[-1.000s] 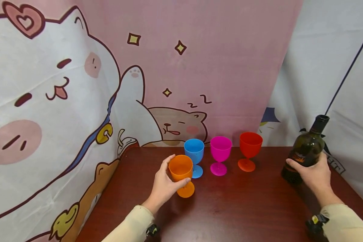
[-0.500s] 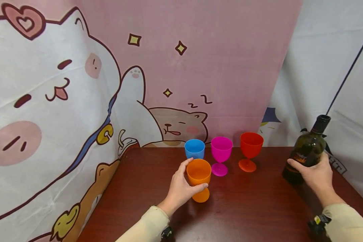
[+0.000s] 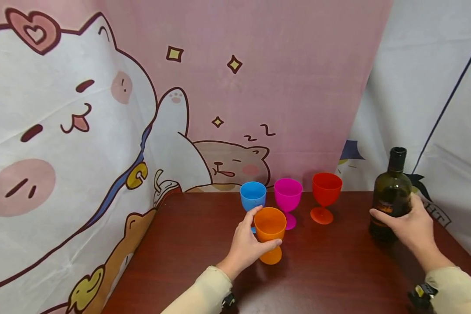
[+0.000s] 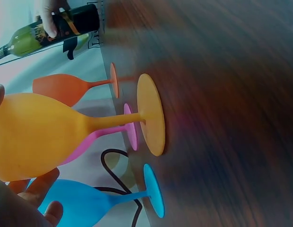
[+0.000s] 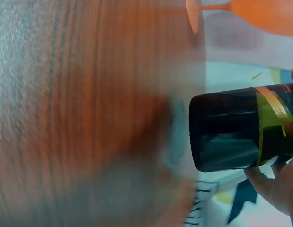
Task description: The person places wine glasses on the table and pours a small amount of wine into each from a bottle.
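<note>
My left hand (image 3: 248,245) grips the bowl of an orange goblet (image 3: 270,223), thumb at the front. The left wrist view has this orange goblet (image 4: 37,135) large, its foot close to the tabletop. On the right, my right hand (image 3: 414,226) holds a dark green bottle (image 3: 392,192) round its body, nearly upright. In the right wrist view the base of the bottle (image 5: 224,132) shows; whether it touches the table I cannot tell.
Behind the orange goblet stand a blue goblet (image 3: 253,195), a magenta goblet (image 3: 288,195) and a red goblet (image 3: 326,189) on the dark wooden table (image 3: 318,270). A printed cloth (image 3: 290,87) hangs beyond the table's back edge.
My left hand and the orange goblet have moved right, from beside the blue goblet to in front of the blue and magenta ones. The bottle, tilted right before, has come closer to upright.
</note>
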### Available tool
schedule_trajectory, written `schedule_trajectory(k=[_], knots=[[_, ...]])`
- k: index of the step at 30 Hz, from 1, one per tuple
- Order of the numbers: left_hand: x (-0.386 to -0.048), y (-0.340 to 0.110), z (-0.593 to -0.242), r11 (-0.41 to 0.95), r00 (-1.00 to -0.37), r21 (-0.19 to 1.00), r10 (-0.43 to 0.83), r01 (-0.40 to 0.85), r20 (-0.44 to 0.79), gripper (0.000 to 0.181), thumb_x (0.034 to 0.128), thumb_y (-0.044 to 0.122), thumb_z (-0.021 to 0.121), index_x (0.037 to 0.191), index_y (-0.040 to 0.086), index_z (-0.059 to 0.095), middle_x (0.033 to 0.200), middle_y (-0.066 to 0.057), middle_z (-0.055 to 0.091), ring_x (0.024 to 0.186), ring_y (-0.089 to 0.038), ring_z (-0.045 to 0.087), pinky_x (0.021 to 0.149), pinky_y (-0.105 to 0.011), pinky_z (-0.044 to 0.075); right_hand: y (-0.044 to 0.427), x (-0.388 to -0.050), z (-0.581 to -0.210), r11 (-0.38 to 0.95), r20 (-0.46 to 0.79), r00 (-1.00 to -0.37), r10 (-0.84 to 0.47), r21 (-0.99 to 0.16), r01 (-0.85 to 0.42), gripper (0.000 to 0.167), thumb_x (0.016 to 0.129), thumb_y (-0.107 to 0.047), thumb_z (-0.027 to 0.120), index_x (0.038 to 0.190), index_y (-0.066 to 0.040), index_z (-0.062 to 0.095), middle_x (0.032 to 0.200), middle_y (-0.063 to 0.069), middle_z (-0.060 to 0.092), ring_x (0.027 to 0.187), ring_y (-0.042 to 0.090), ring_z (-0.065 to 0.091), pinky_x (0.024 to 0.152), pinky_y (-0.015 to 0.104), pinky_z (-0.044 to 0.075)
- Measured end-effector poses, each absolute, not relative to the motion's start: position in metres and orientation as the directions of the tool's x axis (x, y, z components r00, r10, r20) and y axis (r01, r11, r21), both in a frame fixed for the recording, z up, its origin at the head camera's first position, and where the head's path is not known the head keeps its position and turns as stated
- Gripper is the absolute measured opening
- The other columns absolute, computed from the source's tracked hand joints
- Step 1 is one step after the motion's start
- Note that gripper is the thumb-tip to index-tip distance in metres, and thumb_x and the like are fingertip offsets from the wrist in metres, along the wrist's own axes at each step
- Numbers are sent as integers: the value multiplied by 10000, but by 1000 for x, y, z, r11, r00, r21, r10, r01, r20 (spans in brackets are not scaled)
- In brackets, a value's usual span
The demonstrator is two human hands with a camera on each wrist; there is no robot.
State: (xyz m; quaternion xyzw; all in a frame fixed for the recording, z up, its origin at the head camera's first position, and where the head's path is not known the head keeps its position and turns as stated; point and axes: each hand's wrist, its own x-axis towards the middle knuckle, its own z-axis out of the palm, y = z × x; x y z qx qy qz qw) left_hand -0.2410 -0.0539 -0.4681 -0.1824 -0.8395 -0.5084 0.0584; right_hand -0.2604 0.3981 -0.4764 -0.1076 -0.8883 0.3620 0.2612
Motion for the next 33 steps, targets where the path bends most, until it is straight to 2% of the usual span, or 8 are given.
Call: schedule_trajectory(k=[4,11,19,21,27,33], knots=[[-243,-53,-470,395,-929,847,249,356,274,941,847,442,909,1609,300,375,1439,50,636,1285,-173,653,1044,-405,611,389,-255,-462,774,436,-857,274,-629,-72,1028,793,-351,955,1581,0,396,1388,387,546,1208,614,536,942,811,434],[-246,-52,-470,339,-931,877,254,340,263,912,855,416,911,1590,328,378,1417,48,645,1255,-161,680,1020,-378,623,366,-247,-429,857,561,-823,92,-465,-221,1094,640,-273,1033,1566,-85,481,1296,355,651,1041,591,637,786,745,483],[-246,-52,-469,334,-938,886,243,321,247,914,847,405,919,1581,354,378,1415,46,646,1255,-170,685,1021,-392,623,339,-238,-397,922,595,-795,-120,-230,-311,1005,599,-294,1023,1490,-224,563,1209,243,741,952,464,710,636,698,524],[-246,-51,-468,333,-938,887,243,320,247,911,847,403,919,1579,354,379,1417,41,644,1262,-176,683,1024,-397,622,335,-236,-393,931,606,-779,-163,-166,-324,994,591,-290,1010,1482,-254,573,1210,207,751,966,427,718,637,685,535],[-246,-51,-468,331,-940,891,246,310,236,901,853,399,915,1577,362,380,1427,46,639,1284,-175,671,1039,-402,615,327,-235,-391,924,638,-714,-288,-12,-383,1010,554,-264,990,1477,-244,579,1176,175,754,928,412,717,664,672,566],[-243,-52,-470,332,-941,892,244,308,234,898,857,394,913,1578,356,380,1431,45,637,1297,-183,666,1050,-409,610,318,-231,-389,895,645,-655,-394,107,-434,1051,542,-286,993,1500,-244,564,1186,148,741,987,420,714,770,666,565]])
